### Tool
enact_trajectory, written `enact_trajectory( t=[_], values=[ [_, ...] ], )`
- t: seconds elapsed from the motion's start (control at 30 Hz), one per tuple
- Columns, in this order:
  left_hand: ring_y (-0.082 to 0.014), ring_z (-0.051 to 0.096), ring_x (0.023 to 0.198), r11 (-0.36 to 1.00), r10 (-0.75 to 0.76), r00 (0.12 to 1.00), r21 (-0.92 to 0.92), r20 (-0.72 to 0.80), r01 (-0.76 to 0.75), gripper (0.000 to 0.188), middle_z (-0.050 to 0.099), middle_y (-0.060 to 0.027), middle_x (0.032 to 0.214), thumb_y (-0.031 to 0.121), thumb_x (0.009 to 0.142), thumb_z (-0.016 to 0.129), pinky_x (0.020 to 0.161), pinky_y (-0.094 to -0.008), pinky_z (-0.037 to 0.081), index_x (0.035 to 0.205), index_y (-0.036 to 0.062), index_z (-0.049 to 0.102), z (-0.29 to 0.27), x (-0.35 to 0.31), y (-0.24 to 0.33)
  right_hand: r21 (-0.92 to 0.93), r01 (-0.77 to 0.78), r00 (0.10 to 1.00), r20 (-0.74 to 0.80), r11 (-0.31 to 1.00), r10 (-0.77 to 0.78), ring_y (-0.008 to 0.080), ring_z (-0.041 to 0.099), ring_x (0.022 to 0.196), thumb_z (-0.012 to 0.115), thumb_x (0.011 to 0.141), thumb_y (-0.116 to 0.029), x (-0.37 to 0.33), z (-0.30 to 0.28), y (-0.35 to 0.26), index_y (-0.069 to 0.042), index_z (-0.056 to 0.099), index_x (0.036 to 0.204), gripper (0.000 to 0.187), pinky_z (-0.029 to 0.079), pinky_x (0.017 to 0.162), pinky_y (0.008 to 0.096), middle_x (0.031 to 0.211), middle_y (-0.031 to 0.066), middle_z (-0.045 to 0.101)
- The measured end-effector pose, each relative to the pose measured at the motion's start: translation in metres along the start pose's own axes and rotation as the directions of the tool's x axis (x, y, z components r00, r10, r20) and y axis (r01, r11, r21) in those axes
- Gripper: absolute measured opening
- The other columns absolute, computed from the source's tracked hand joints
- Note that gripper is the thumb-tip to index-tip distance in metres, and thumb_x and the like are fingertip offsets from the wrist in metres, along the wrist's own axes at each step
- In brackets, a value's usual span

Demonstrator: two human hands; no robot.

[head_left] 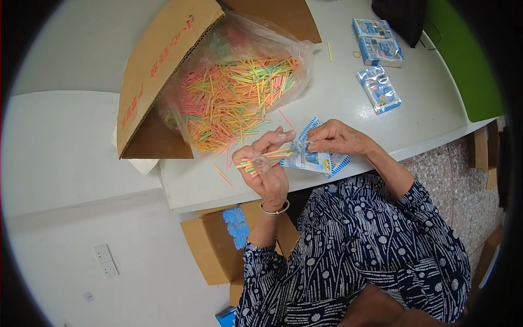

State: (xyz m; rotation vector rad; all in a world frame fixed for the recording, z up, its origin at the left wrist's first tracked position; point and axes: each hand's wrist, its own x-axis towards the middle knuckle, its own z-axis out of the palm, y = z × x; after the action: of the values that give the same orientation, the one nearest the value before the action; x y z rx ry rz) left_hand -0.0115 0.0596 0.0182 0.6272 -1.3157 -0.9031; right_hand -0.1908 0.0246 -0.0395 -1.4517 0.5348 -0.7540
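Observation:
My left hand [268, 173] is closed round a small bundle of thin pastel sticks [251, 165], pink, yellow and green. Clear plastic shows at the bundle's right end. There my right hand [340, 138] pinches with thumb and forefinger, but what lies between the fingertips is too small to make out. Beneath both hands, at the table's near edge, lie blue-and-white printed packets [313, 159], partly covered by the fingers. Beyond my left hand, a large clear plastic bag [302, 60] spreads open, full of loose sticks [234, 101] of the same kind.
A tipped cardboard box [163, 71] stands round the bag on the white table [425, 90]. More packets [378, 90] lie at the far right, near a green panel [463, 60]. Stray sticks [223, 175] lie by the near edge. An open carton [212, 248] sits below.

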Motion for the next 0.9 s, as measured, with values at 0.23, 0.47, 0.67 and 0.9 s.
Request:
enact_trajectory(
  t=[0.23, 0.47, 0.67, 0.9],
  values=[
    [-0.0397, 0.063, 0.092, 0.985, -0.16, 0.981, -0.079, -0.106, 0.152, 0.018, 0.057, -0.026, 0.1, 0.022, 0.1, 0.037, 0.092, -0.0514, 0.045, 0.106, 0.0065, 0.029, 0.004, 0.005, 0.005, -0.025, 0.011, 1.0, 0.016, 1.0, -0.011, 0.0032, 0.049, 0.06, 0.057, 0.092, -0.025, -0.001, -0.001, 0.002, -0.001, 0.067, 0.087, 0.027, 0.042, 0.047, 0.0186, 0.07, -0.0022, 0.052],
    [-0.0316, 0.056, 0.108, 0.954, -0.283, 0.959, 0.094, -0.024, 0.284, 0.017, 0.057, -0.0256, 0.11, 0.019, 0.099, 0.039, 0.097, -0.04, 0.041, 0.104, 0.0035, 0.034, 0.0, -0.001, -0.002, -0.028, 0.001, 1.0, 0.018, 1.0, -0.001, 0.0049, 0.051, 0.063, 0.057, 0.092, -0.024, -0.001, 0.0, -0.002, 0.0, 0.066, 0.09, 0.026, 0.045, 0.048, 0.019, 0.074, -0.0002, 0.054],
    [-0.0262, 0.047, 0.12, 0.932, -0.344, 0.931, 0.168, 0.124, 0.322, 0.027, 0.057, -0.0206, 0.114, 0.01, 0.094, 0.048, 0.101, -0.0356, 0.035, 0.118, -0.0009, 0.04, -0.006, 0.004, 0.0, 0.026, -0.065, 0.996, -0.055, 0.998, 0.067, 0.0054, 0.051, 0.064, 0.057, 0.091, -0.022, -0.002, 0.003, -0.01, 0.002, 0.066, 0.091, 0.025, 0.044, 0.05, 0.019, 0.078, 0.0019, 0.054],
    [-0.0124, 0.057, 0.087, 0.748, -0.453, 0.888, 0.577, 0.083, 0.327, 0.021, 0.062, -0.0083, 0.093, 0.007, 0.091, 0.054, 0.078, -0.0255, 0.046, 0.109, -0.0026, 0.055, -0.019, 0.007, 0.008, 0.082, -0.03, 0.986, -0.159, 0.996, 0.043, 0.0054, 0.054, 0.068, 0.058, 0.089, -0.011, 0.0, 0.004, -0.013, 0.005, 0.064, 0.103, 0.022, 0.046, 0.053, 0.0168, 0.088, 0.0036, 0.058]
  ],
)
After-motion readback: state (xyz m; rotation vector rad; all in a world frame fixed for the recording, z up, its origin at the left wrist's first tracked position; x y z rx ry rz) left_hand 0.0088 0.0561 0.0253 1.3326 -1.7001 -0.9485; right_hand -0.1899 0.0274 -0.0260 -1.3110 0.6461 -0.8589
